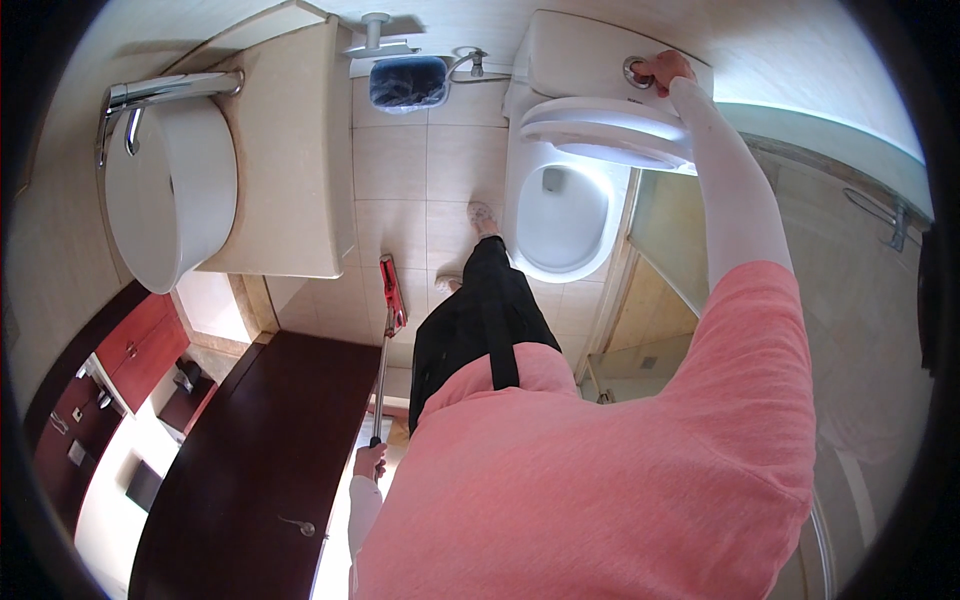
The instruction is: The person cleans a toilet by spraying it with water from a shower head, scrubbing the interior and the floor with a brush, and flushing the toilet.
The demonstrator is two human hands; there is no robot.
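Observation:
My left hand (370, 460) grips the black handle of a mop (380, 390) with a metal pole. The mop's red head (391, 292) is low, over the tiled floor. Far to the right, my right hand (670, 72) is at the top of the toilet tank (577, 56), a finger on the round chrome flush button (637, 73). Its other fingers look curled and hold nothing that I can see. Below the tank, the toilet seat and lid (607, 131) are raised, and the white toilet bowl (562, 217) is uncovered.
A round white basin (169, 195) with a chrome faucet (165, 90) sits on a beige counter (289, 165) at the left. A lined waste bin (409, 82) stands by the back wall. A dark wooden door (247, 465) is at lower left, and a glass partition (667, 225) is right of the toilet.

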